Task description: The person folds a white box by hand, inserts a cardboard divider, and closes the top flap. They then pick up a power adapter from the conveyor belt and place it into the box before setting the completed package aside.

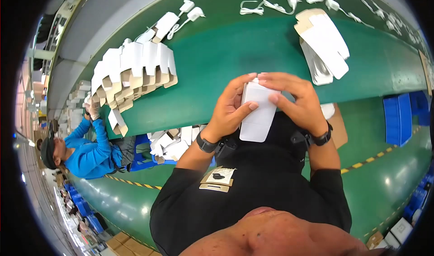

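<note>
Between my two hands, in front of my chest, is a small white cardboard box [260, 113] with a long flap hanging toward me. My left hand [231, 106] grips its left side, thumb on the front face. Around the far right corner wraps my right hand [296, 97], its thumb pressing the right edge and its fingertips at the top end. What the box holds inside is hidden. Beyond my right hand lies a stack of flattened white boxes [323, 45] on the green bench [217, 57].
Left on the bench stand rows of open white boxes [135, 66]. White plug chargers with cables [294, 0] lie along the back. A bin of white boxes [174, 143] stands below the bench, blue crates [398, 120] to the right. A co-worker in blue [92, 147] works at the far left.
</note>
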`<state>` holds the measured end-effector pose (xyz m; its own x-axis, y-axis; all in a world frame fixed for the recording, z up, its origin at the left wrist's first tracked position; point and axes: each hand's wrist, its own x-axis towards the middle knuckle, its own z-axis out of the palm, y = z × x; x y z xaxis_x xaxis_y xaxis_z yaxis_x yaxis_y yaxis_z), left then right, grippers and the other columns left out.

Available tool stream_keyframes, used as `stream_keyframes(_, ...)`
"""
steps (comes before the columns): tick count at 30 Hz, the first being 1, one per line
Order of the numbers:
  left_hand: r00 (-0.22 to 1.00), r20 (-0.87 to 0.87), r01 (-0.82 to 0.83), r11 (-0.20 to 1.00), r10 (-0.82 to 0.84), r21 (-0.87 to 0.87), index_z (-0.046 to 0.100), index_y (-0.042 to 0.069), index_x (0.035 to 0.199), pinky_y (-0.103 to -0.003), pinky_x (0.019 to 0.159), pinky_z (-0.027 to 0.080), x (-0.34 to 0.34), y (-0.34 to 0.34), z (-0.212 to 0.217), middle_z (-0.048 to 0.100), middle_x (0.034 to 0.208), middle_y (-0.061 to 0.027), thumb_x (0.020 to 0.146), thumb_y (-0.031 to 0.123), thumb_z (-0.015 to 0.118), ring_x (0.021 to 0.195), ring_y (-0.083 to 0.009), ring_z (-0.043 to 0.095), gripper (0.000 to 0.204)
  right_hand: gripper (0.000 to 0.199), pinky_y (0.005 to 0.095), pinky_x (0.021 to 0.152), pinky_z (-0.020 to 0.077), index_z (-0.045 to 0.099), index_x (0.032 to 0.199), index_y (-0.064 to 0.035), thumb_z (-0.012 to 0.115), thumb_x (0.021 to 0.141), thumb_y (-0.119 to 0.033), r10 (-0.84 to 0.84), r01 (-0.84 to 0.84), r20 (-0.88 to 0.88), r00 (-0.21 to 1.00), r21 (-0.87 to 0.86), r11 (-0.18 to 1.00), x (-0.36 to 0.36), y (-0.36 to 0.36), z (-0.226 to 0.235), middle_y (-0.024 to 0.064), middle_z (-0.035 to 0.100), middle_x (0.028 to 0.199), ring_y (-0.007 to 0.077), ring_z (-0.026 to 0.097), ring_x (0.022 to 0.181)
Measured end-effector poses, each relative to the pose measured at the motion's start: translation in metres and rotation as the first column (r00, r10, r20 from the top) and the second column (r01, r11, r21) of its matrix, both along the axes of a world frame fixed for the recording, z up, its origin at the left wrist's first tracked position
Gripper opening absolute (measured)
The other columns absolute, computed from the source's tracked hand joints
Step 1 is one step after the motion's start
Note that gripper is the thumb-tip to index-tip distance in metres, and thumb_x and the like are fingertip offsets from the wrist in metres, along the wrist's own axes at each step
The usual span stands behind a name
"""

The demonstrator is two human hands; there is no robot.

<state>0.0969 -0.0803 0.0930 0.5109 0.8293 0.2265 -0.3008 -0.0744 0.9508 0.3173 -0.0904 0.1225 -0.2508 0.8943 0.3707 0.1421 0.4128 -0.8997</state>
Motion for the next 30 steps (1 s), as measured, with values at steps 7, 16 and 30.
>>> stream_keyframes(7, 0.998, -0.067, 0.016, 1.000, -0.016, 0.004, 0.045, 0.008, 0.136, -0.037, 0.102, 0.046, 0.013, 0.033, -0.014, 0.055, 0.137, -0.0148, 0.097, 0.003, 0.062, 0.124, -0.0194, 0.053, 0.043, 0.033, 0.0429, 0.107, 0.0449, 0.071, 0.121, -0.0042, 0.070, 0.089, -0.007, -0.172, 0.137, 0.189, 0.967, 0.187, 0.973, 0.020, 0.012, -0.009, 0.0162, 0.065, 0.133, 0.0343, 0.060, 0.126)
stream_keyframes(16, 0.357, -0.302, -0.229, 0.396, 0.884, 0.889, 0.051, 0.012, 0.142, -0.045, 0.099, 0.046, 0.004, 0.217, 0.018, 0.063, 0.126, -0.0140, 0.079, 0.007, 0.074, 0.124, -0.0344, 0.054, 0.068, 0.049, 0.0563, 0.116, 0.0290, 0.058, 0.137, -0.0055, 0.068, 0.091, -0.019, -0.737, 0.460, 0.651, 0.182, 0.606, 0.649, 0.096, 0.023, -0.028, 0.0193, 0.056, 0.142, 0.0348, 0.049, 0.135)
stream_keyframes(30, 0.601, -0.191, -0.552, 0.575, 0.776, 0.604, 0.044, 0.006, 0.144, -0.042, 0.109, 0.044, 0.024, 0.217, -0.026, 0.048, 0.145, -0.0197, 0.088, 0.018, 0.074, 0.136, -0.0346, 0.047, 0.065, 0.030, 0.0446, 0.101, 0.0484, 0.066, 0.123, 0.0016, 0.060, 0.095, -0.007, -0.765, 0.365, 0.591, 0.256, 0.673, 0.643, 0.093, 0.013, -0.018, 0.0194, 0.068, 0.122, 0.0374, 0.063, 0.117)
